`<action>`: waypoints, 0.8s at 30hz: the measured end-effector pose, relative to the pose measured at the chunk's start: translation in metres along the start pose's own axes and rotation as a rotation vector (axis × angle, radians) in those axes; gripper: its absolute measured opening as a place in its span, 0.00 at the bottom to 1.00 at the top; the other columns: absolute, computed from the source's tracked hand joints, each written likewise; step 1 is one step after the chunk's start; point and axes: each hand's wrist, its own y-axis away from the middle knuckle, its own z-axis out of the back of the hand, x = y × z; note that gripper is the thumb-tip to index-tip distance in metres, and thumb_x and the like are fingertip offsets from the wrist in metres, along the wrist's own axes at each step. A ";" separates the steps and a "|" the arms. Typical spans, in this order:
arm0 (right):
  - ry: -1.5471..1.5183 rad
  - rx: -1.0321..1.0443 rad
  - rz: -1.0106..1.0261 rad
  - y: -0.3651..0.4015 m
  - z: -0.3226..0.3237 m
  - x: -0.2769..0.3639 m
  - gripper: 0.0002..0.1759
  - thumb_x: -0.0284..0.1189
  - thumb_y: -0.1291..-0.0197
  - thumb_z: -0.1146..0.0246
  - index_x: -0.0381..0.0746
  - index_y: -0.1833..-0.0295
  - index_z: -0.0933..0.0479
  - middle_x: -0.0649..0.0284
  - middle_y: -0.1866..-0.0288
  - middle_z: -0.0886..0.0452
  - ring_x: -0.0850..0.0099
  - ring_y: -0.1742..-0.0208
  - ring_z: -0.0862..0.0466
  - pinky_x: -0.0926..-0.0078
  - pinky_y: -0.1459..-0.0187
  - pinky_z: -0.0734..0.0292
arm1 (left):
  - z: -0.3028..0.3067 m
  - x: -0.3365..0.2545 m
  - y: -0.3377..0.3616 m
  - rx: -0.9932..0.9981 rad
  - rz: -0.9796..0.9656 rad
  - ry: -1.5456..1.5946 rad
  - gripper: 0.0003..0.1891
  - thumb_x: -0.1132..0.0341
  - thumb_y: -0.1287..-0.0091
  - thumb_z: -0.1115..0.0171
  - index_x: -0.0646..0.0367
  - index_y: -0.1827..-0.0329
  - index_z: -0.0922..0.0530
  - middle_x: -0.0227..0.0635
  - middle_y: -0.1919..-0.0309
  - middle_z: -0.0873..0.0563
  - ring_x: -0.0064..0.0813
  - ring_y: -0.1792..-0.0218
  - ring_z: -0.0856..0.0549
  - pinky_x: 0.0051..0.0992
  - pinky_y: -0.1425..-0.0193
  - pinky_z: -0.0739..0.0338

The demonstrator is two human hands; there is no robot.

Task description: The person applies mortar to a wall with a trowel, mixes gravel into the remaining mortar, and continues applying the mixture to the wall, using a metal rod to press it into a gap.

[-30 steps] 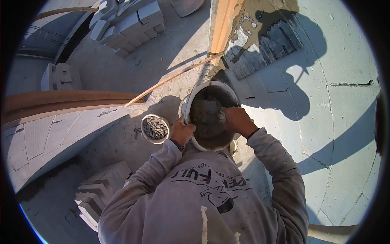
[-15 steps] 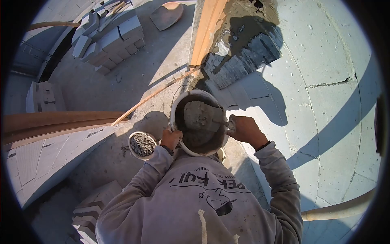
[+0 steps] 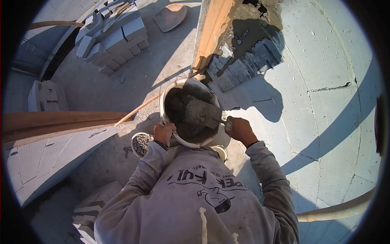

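My left hand (image 3: 163, 133) is closed on the near left rim of a bucket (image 3: 163, 106), which is tilted and holds wet grey mortar (image 3: 175, 101). In my right hand (image 3: 240, 131) is the handle of a trowel (image 3: 213, 120). Its blade lies over the bucket's mouth, carrying a lump of mortar (image 3: 197, 112). Just left of my left hand, a smaller bucket (image 3: 134, 152) contains grey rubble-like pieces. Part of another pale container (image 3: 221, 153) shows beneath the big bucket, mostly hidden.
A pale block wall (image 3: 325, 118) fills the right side. Mortar and a dark-streaked sheet (image 3: 248, 65) lie by an orange-brown timber post (image 3: 211, 34). Stacked blocks (image 3: 118, 40) stand far left, near a shallow pan (image 3: 170, 17). A thin wooden strip (image 3: 140, 107) slants across behind the small bucket.
The big bucket has shifted left and slightly away from me, with my left hand still on its rim. My right hand and the trowel have moved a little left, the mortar lump staying on the blade.
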 end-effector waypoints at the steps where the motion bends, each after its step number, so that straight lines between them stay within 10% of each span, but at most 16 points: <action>1: 0.007 -0.057 0.018 -0.002 0.002 0.000 0.19 0.39 0.51 0.38 0.39 0.57 0.22 0.50 0.69 0.17 0.54 0.65 0.16 0.57 0.62 0.23 | 0.001 0.002 -0.004 -0.001 0.023 0.036 0.07 0.71 0.52 0.38 0.55 0.68 0.17 0.41 0.72 0.16 0.38 0.72 0.16 0.31 0.63 0.21; 5: -0.033 -0.041 0.043 -0.002 0.027 0.006 0.18 0.39 0.51 0.38 0.39 0.57 0.22 0.51 0.69 0.18 0.54 0.66 0.17 0.58 0.62 0.23 | 0.001 0.019 -0.014 0.019 -0.091 0.209 0.08 0.71 0.51 0.38 0.55 0.67 0.17 0.38 0.73 0.16 0.35 0.73 0.16 0.30 0.64 0.21; 15: -0.127 -0.089 0.229 0.013 0.080 0.025 0.20 0.40 0.54 0.35 0.37 0.59 0.21 0.51 0.68 0.18 0.53 0.65 0.18 0.59 0.60 0.24 | 0.012 0.031 -0.015 0.167 -0.236 -0.518 0.17 0.69 0.61 0.30 0.51 0.64 0.19 0.34 0.73 0.15 0.34 0.72 0.15 0.32 0.64 0.22; 19: -0.234 0.113 0.203 0.017 0.155 0.032 0.20 0.37 0.56 0.31 0.35 0.59 0.21 0.53 0.68 0.18 0.55 0.67 0.19 0.65 0.62 0.24 | 0.008 0.045 -0.021 -0.025 0.141 0.175 0.07 0.70 0.52 0.37 0.67 0.78 0.21 0.37 0.81 0.21 0.30 0.79 0.23 0.32 0.74 0.27; 22: -0.330 0.014 0.172 0.009 0.214 0.010 0.20 0.36 0.54 0.28 0.35 0.58 0.20 0.56 0.70 0.18 0.62 0.69 0.18 0.67 0.62 0.23 | 0.020 0.040 -0.021 0.181 -0.150 -0.341 0.09 0.69 0.53 0.37 0.68 0.77 0.22 0.38 0.81 0.21 0.31 0.79 0.22 0.31 0.74 0.28; 23: -0.003 -0.362 0.543 -0.005 0.226 -0.015 0.21 0.37 0.54 0.28 0.33 0.59 0.20 0.57 0.72 0.18 0.66 0.72 0.18 0.71 0.66 0.22 | 0.012 0.041 -0.021 0.018 -0.014 -0.041 0.08 0.69 0.53 0.37 0.68 0.76 0.21 0.38 0.81 0.21 0.31 0.80 0.22 0.32 0.74 0.27; 24: -0.375 -0.036 0.115 -0.012 0.266 0.004 0.21 0.39 0.53 0.29 0.31 0.63 0.20 0.59 0.75 0.19 0.68 0.76 0.19 0.75 0.70 0.23 | 0.012 0.047 -0.027 -0.047 0.050 0.106 0.08 0.69 0.53 0.37 0.67 0.75 0.21 0.39 0.81 0.20 0.31 0.80 0.22 0.32 0.74 0.27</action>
